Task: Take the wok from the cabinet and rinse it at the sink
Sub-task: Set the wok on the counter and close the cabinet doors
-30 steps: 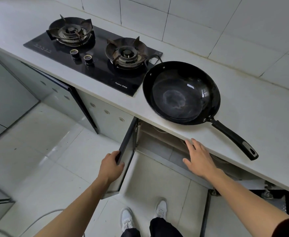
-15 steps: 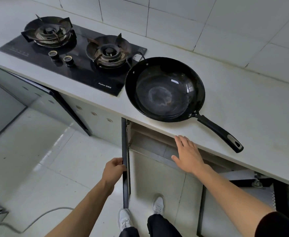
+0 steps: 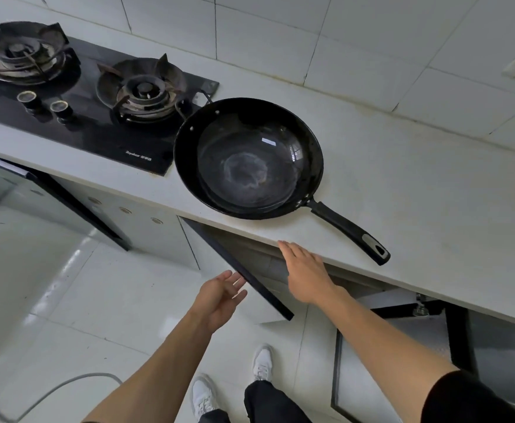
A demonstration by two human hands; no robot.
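Wok (image 3: 248,158) already out of cabinet, sitting upright on counter (image 3: 433,190) near front edge, just right of hob (image 3: 91,117), handle (image 3: 349,232) pointing toward front-right; first half of task looking done. Left hand (image 3: 219,296) hanging open, fingertips at edge of half-shut cabinet door (image 3: 237,267), gripping nothing; right hand (image 3: 303,271) lying flat, fingers straight, at counter's front edge. Remaining: gripping handle, carrying to sink, rinsing; sink not in view.

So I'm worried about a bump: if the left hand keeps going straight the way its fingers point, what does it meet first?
Most likely the dark edge of the cabinet door. The left hand is open, its fingertips right at that edge; whether they already touch it is unclear from this single view.
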